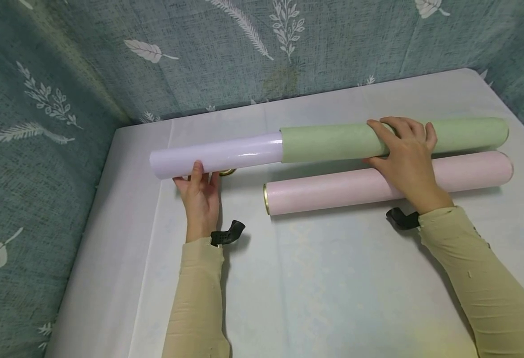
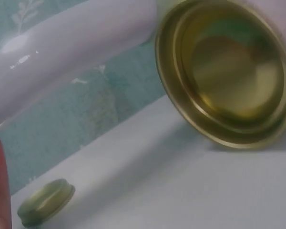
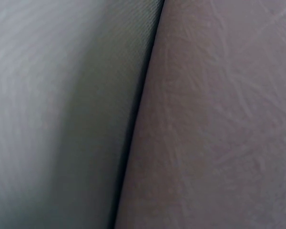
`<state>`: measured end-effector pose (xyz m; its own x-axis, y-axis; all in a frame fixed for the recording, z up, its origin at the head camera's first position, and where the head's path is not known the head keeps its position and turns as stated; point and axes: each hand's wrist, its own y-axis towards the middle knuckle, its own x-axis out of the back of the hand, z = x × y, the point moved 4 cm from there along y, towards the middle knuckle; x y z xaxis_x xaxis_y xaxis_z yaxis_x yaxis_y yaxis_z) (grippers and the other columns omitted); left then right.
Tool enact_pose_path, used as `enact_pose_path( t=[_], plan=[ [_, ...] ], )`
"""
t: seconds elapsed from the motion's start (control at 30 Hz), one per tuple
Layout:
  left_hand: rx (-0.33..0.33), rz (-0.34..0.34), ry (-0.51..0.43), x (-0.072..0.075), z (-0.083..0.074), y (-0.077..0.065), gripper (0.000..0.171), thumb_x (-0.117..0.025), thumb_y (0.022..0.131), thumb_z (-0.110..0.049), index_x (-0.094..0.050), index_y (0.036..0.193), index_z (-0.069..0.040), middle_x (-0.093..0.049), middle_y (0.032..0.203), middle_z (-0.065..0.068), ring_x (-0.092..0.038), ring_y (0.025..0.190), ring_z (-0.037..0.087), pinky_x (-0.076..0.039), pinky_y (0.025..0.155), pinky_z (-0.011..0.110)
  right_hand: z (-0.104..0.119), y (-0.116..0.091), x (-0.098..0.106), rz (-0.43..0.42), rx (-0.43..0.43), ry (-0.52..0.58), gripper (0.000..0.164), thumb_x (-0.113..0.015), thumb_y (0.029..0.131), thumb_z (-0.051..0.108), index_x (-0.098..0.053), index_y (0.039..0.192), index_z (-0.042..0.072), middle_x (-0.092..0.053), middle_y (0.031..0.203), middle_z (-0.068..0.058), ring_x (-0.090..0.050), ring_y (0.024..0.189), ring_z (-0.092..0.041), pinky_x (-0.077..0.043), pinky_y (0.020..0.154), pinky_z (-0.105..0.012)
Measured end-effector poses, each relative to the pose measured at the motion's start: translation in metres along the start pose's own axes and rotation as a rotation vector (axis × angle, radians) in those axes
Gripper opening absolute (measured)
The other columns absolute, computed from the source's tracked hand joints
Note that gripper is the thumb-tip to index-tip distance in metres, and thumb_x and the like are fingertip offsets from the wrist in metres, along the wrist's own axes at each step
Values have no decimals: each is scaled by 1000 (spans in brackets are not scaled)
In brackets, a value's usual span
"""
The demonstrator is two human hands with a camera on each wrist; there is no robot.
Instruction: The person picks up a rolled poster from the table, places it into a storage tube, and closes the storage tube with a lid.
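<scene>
A glossy pale lilac paper roll (image 1: 239,151) sticks out of the left end of a long green cardboard tube (image 1: 329,143). My left hand (image 1: 201,201) holds the roll near its free end, thumb on the front and fingers underneath. Farther right, my right hand (image 1: 407,159) grips the green tube from above, with fingers spread over its top. Beneath that hand a pink tube (image 1: 324,191) lies on the table. Its gold end (image 2: 229,76) looms large in the left wrist view. The right wrist view shows only the pink tube's surface (image 3: 219,119) beside white cloth.
A small gold cap (image 2: 46,202) lies on the table behind my left hand, mostly hidden by the roll in the head view. White cloth covers the table (image 1: 315,278). A teal leaf-patterned curtain (image 1: 226,64) hangs along the back and left edges.
</scene>
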<state>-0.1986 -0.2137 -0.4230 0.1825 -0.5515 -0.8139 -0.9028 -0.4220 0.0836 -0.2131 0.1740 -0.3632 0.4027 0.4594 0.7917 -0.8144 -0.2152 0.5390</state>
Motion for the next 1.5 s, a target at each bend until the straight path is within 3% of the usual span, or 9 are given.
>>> enact_pose_path(
  t=[0.13,0.23,0.33,0.43,0.53,0.7,0.83,1.2,1.5],
  plan=[
    [23,32,-8,-6,-1,0,56,-63,82,-6,-33,127,-22,-46,121,10,-48,109,29,-36,95,42,0,0,0,-3,4,1,71,-82,61,19,-51,125,19,-47,123,-9,-34,116,-34,-1,101,-56],
    [72,37,-47,-10,-1,-2,46,-55,89,-29,-33,128,-20,-45,120,11,-49,107,29,-36,96,41,0,0,-1,-3,4,1,71,-82,62,20,-51,126,19,-47,123,-9,-34,116,-34,-1,101,-56],
    [106,30,-89,-12,-2,-1,56,-41,87,-55,-33,129,-20,-45,119,12,-49,105,31,-36,96,42,0,1,0,-6,8,-1,71,-82,62,20,-51,126,19,-47,124,-9,-34,116,-34,-1,101,-56],
    [116,21,-103,-12,-3,0,62,-33,85,-64,-32,130,-22,-45,119,12,-50,102,32,-36,96,42,0,1,0,-12,11,1,71,-82,61,19,-51,126,19,-47,123,-9,-34,116,-34,-1,101,-56],
    [109,-7,-83,-10,-4,0,56,-35,87,-59,-32,129,-22,-45,119,11,-49,106,30,-36,95,41,-1,1,-1,-10,5,1,71,-82,62,19,-51,126,19,-47,123,-9,-34,116,-34,-1,101,-55],
    [-7,-35,-11,-6,-8,0,41,-48,91,-36,-34,127,-25,-47,121,8,-47,109,28,-38,94,40,-1,1,-1,3,-4,-3,71,-82,62,19,-51,126,19,-46,124,-9,-33,117,-34,0,102,-54],
    [-71,-25,5,-5,-12,1,48,-57,88,-24,-34,129,-34,-45,124,8,-46,112,28,-37,94,42,-1,0,-1,3,-3,-3,71,-82,62,19,-50,126,19,-47,124,-9,-33,117,-33,0,102,-53],
    [-58,-29,24,-2,-12,-1,44,-58,88,-24,-39,127,-27,-45,124,8,-45,111,28,-37,95,41,-1,0,-1,10,-8,-4,71,-82,63,20,-50,126,19,-46,124,-9,-33,117,-33,0,102,-54],
    [5,-53,-54,2,-8,1,39,-62,84,-30,-43,117,-20,-50,115,8,-50,99,26,-38,90,39,-1,0,-1,-1,4,2,71,-82,62,19,-51,126,19,-47,124,-9,-34,116,-34,0,102,-54]
  ],
)
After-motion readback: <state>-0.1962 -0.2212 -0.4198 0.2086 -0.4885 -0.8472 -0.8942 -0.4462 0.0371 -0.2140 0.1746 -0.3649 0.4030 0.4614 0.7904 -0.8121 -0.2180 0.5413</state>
